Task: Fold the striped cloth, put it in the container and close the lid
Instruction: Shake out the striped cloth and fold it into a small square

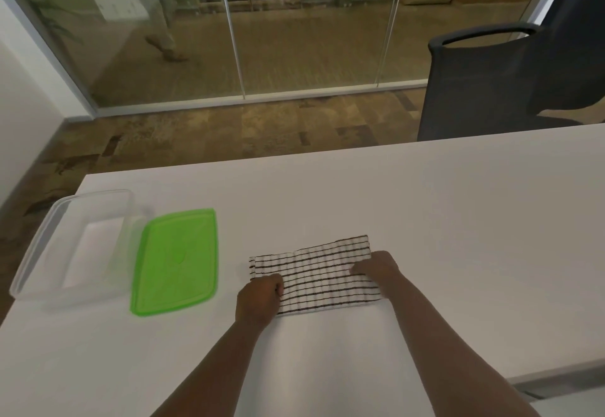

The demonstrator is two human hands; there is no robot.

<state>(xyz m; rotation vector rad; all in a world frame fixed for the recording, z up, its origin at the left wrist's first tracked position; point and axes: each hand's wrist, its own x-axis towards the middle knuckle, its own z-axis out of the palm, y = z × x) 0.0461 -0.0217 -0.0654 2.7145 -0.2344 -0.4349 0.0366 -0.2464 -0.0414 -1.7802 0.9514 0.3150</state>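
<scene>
White table: hands apparently pinching striped cloth.

Two bare forearms, no sleeves, watch or rings

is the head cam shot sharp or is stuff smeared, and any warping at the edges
Head view: soft overall; the clear container and green lid at left are smeared with motion blur, while the striped cloth under the left hand and right hand reads sharper. Wide-angle warping bows the table edge and tilts the glass wall frames. Lighting is even, shadows faint.
</scene>
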